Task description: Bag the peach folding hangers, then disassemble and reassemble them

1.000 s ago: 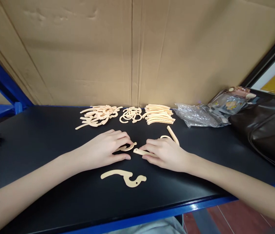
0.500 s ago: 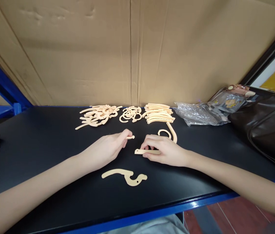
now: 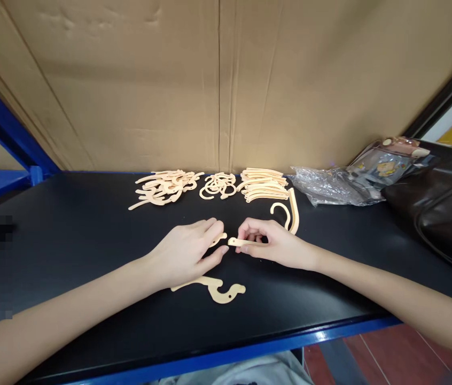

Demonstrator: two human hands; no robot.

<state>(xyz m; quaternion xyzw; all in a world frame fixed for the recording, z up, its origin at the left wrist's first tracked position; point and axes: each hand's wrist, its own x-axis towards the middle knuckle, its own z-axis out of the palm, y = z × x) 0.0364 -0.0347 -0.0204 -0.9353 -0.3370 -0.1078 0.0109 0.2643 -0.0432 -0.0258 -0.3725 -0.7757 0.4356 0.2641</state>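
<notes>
Left hand (image 3: pixel 192 250) grasping a curved piece (image 3: pixel 218 240), right hand (image 3: pixel 272 244) pinching a bar (image 3: pixel 239 242), the pieces' ends just beside each other.
The bar's long axis runs nine to three o'clock, its tip facing the curved piece at nine; the right hand, nearer, has its thumb on the near side. The left is palm-down, fingers curled. At five o'clock from it lies another piece (image 3: pixel 220 297); at one from the right, a hook (image 3: pixel 288 214).

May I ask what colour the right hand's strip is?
The strip is pale beige, clearest in the head view.
</notes>
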